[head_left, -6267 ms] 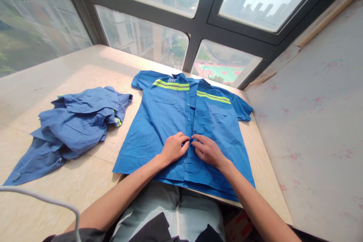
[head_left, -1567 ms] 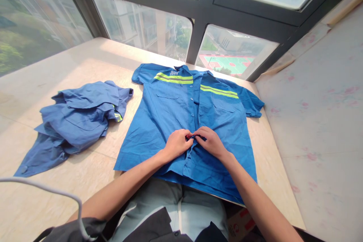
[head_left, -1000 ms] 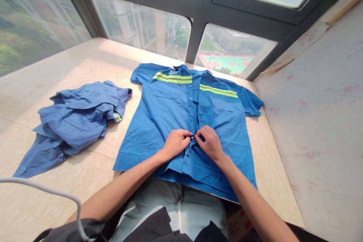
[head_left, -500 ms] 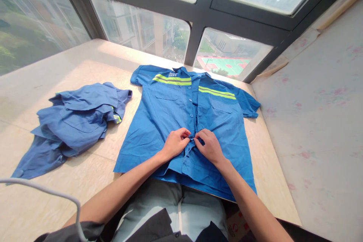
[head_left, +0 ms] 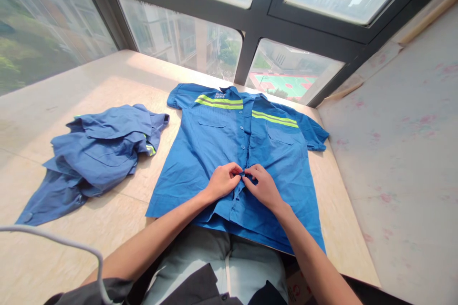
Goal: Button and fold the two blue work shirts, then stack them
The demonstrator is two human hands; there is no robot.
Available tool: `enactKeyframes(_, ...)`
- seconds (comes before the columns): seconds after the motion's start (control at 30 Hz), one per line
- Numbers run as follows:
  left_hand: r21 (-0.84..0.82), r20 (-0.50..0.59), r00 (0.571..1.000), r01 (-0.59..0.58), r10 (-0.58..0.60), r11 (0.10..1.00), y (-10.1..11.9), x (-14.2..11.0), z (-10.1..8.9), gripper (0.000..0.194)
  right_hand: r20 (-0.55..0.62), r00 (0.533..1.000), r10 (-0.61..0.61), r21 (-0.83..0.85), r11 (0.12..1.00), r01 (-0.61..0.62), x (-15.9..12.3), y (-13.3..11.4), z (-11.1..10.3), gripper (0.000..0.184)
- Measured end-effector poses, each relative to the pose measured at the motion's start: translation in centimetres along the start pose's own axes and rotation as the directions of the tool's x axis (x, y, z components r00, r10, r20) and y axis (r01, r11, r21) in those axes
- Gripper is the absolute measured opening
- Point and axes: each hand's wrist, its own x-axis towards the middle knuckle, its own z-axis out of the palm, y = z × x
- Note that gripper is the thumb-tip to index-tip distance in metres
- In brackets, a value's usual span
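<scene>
A blue short-sleeved work shirt lies spread out face up, its collar toward the window and yellow-green stripes across the chest. Its front is open at the top, where several buttons show along the left edge. My left hand pinches the front edge low on the placket. Opposite it, fingertips almost touching, my right hand pinches the other front edge. A small button sits between the fingertips; whether it is through its hole I cannot tell. Below the hands the placket is bunched and wrinkled.
A second blue work shirt lies crumpled on the light tabletop to the left. A grey-white cable curves across the lower left. Framed windows stand behind, and a flowered wall bounds the right.
Since the oldest frame, the shirt front has become bunched below the hands. Both hands keep working at the placket; over the last second the fingertips have shifted slightly around the button.
</scene>
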Motion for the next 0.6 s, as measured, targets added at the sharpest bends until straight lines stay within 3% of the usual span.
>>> enactKeyframes(0.13, 0.031, -0.02, 1.0, 0.005, -0.005, 0.999, 0.1, 0.0, 0.1, 0.018, 0.08, 0.983, 0.168, 0.142, 0.974, -0.178, 0.8, 0.3, -0.7, 0.022)
enactKeyframes(0.3, 0.014, -0.022, 1.0, 0.015, -0.015, 1.0, 0.3, 0.0, 0.2, 0.016, 0.314, 0.88, 0.356, 0.161, 0.894, -0.418, 2.7, 0.5, -1.7, 0.024)
enactKeyframes(0.43, 0.038, -0.004, 1.0, -0.009, 0.009, 0.999, 0.3, 0.1, 0.0, 0.02, 0.396, 0.822, 0.408, 0.13, 0.862, -0.49, 3.9, 0.4, -1.9, 0.024)
enactKeyframes(0.6, 0.054, 0.031, 0.999, 0.035, -0.037, 0.998, 0.3, 0.4, -0.3, 0.018, 0.406, 0.802, 0.439, 0.121, 0.843, -0.523, 4.2, 0.4, -2.1, 0.022)
